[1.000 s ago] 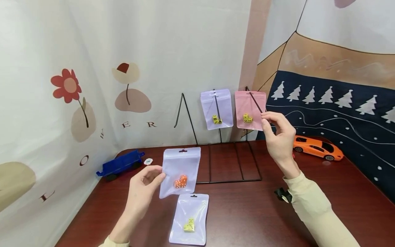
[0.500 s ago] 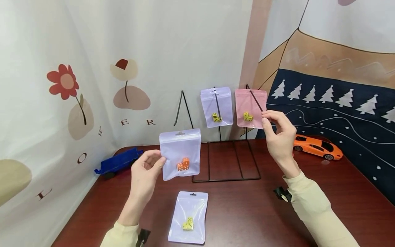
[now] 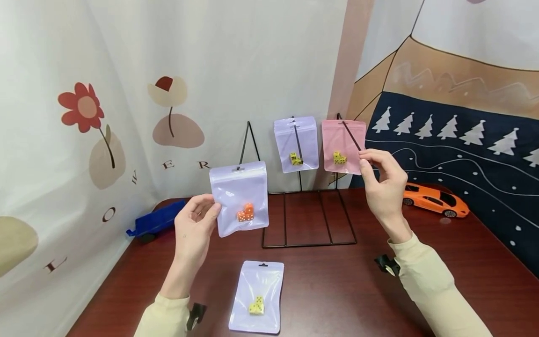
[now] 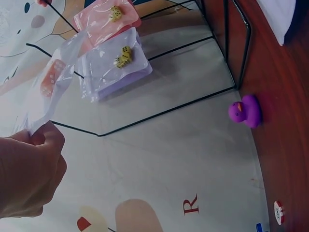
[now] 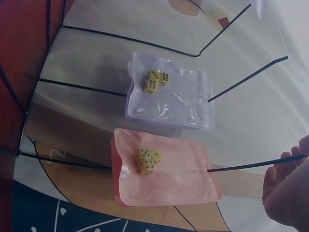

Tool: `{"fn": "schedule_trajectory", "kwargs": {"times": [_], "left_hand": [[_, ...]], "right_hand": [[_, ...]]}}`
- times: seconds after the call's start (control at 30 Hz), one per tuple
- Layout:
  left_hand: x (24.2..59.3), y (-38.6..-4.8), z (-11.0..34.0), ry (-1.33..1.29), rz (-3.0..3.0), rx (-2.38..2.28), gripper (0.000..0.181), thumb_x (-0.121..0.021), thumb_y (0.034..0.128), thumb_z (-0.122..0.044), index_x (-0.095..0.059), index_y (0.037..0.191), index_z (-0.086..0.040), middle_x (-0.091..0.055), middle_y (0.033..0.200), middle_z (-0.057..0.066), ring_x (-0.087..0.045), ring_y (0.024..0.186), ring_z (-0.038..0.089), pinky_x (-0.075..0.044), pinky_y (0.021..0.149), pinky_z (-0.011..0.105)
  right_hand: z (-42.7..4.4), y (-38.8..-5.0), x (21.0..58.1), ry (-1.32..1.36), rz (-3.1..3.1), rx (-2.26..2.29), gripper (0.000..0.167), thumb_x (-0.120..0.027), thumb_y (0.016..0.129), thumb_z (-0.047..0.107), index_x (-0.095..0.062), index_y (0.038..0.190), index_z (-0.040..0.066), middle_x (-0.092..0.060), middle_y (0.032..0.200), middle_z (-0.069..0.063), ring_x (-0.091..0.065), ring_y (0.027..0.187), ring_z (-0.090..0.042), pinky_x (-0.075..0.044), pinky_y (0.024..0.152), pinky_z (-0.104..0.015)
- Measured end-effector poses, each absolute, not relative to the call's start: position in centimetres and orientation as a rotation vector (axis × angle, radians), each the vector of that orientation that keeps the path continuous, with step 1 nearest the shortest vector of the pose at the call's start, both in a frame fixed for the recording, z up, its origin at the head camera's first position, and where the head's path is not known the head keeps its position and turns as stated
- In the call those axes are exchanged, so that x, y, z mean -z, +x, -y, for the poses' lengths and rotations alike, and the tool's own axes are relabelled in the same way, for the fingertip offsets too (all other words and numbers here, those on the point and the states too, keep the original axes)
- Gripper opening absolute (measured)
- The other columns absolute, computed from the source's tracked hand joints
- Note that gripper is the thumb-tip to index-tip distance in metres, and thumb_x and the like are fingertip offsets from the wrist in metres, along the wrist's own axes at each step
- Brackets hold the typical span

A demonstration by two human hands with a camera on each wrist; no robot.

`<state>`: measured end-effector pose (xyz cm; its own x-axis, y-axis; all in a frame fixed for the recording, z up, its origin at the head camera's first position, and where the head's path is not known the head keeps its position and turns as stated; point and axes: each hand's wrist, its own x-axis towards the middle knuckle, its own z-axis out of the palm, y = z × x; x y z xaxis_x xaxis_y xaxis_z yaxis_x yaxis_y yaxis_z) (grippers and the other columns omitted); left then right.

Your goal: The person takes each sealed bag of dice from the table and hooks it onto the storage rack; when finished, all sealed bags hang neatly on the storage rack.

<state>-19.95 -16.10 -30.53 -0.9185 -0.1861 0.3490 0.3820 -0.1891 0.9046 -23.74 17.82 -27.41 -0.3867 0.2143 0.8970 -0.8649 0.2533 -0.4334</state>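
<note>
My left hand [image 3: 194, 227] pinches the left edge of a lavender zip bag [image 3: 225, 189] holding orange dice [image 3: 245, 214]. In the head view this bag's hang hole lines up with the tip of the left hook [image 3: 255, 142]; I cannot tell whether the tip passes through. My right hand [image 3: 384, 187] pinches the front end of the right hook [image 5: 251, 165] of a black wire rack [image 3: 313, 245]. On that hook hangs a pink bag [image 5: 181, 179] with yellow dice. A lavender bag [image 5: 176, 106] with yellow dice hangs from the middle hook [image 5: 246, 79].
Another lavender bag [image 3: 254, 278] with yellow dice lies on the dark red table [image 3: 328, 299]. A blue toy trailer [image 3: 153, 220] stands left and an orange toy car [image 3: 435, 200] right. The left wrist view shows a purple rubber duck [image 4: 245, 111] by the rack.
My left hand has raised the lavender bag with orange dice from low in front of the rack up to the left hook's tip. My right hand has stayed on the right hook.
</note>
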Motion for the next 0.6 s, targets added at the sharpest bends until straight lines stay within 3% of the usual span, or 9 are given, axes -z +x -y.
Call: {"fn": "schedule_trajectory", "kwargs": {"times": [0.33,0.6], "left_hand": [[30.3,-21.5,15.4,-0.22,1.739,2.128,0.022,-0.061,0.0895,0.003,-0.057,0.111,0.005,-0.062,0.099,0.008,-0.059,0.091,0.02,-0.053,0.078,0.026],[30.4,-22.6,15.3,-0.166,1.716,2.159,0.017,-0.061,0.0902,0.002,-0.06,0.107,0.001,-0.061,0.096,0.007,-0.058,0.086,0.017,-0.052,0.071,0.02]], "right_hand": [[-17.8,-23.7,27.3,0.637,1.5,-1.347,0.009,-0.054,0.084,-0.018,-0.058,0.09,-0.023,-0.057,0.096,-0.036,-0.059,0.094,-0.023,-0.048,0.09,-0.029],[-17.7,-23.8,27.3,0.635,1.503,-1.352,0.01,-0.054,0.084,-0.016,-0.058,0.09,-0.023,-0.057,0.096,-0.035,-0.059,0.094,-0.023,-0.048,0.09,-0.028]]}}
